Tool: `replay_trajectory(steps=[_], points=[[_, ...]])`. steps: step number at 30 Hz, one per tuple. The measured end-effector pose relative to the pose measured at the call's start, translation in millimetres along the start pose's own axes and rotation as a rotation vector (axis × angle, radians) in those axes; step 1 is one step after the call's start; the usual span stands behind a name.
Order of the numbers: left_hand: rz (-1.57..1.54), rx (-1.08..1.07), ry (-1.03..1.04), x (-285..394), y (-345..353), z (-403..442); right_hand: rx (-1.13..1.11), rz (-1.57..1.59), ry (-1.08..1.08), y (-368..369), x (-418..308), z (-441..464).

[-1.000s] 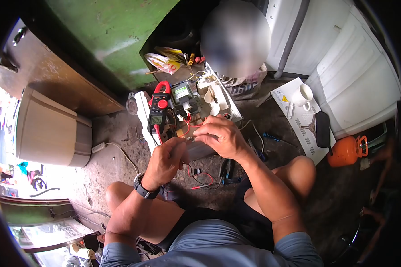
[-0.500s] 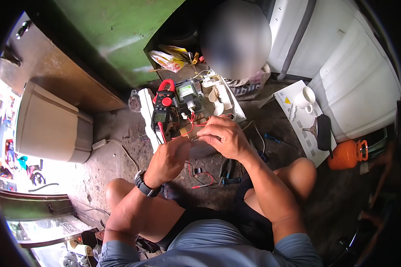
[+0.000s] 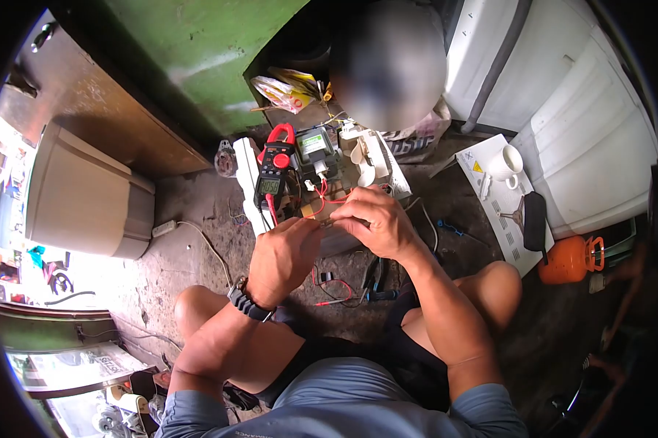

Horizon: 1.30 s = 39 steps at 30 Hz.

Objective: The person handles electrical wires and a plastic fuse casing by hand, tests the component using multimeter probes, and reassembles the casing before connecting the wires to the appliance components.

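My left hand (image 3: 287, 257), with a black watch (image 3: 249, 301) on its wrist, has its fingers pinched together. My right hand (image 3: 379, 223) makes a pinch close beside it, the fingertips almost meeting. Whatever small thing is between them is hidden by the fingers. Red wires (image 3: 320, 197) run from a white connector (image 3: 319, 169) on a dark boxed part with a green label (image 3: 315, 143) down toward both hands. A red and black clamp meter (image 3: 276, 162) lies just beyond my left hand, its display lit and a red lead (image 3: 272, 208) plugged in.
Pliers (image 3: 377, 279) and a red test probe (image 3: 333, 302) lie on the floor before my legs. To the right, a white panel (image 3: 493, 212) carries a mug (image 3: 503, 163); an orange canister (image 3: 567, 260) stands beside it. A blurred shape is at the back.
The view has shifted slightly. Both hands stay pinched close together, with my left hand turned a little and nearer the right. The meter's displayed digits differ.
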State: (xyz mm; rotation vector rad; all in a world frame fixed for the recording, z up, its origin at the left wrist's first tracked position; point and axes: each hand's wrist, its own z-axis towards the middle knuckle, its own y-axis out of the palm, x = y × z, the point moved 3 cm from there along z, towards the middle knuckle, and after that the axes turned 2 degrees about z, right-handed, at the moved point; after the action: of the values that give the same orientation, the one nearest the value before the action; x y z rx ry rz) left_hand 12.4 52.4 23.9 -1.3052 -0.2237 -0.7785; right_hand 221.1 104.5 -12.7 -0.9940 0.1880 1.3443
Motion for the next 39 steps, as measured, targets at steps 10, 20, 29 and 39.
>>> replay_trajectory(steps=[10, 20, 29, 39], points=[[0.053, 0.031, -0.029, -0.4, -0.3, 1.3, -0.017, 0.008, 0.035, -1.8, -3.0, 2.8], [0.078, 0.038, -0.026, -1.0, 3.8, 2.2, -0.01, 0.015, 0.019, -1.7, -2.5, 2.8], [0.132, 0.052, -0.002, 3.2, 5.1, 2.9, -0.018, 0.001, 0.019, -0.7, -1.6, 2.0], [0.146, 0.074, 0.024, 4.9, 4.6, 3.1, -0.013, -0.028, 0.011, 1.0, -1.1, 2.2]])
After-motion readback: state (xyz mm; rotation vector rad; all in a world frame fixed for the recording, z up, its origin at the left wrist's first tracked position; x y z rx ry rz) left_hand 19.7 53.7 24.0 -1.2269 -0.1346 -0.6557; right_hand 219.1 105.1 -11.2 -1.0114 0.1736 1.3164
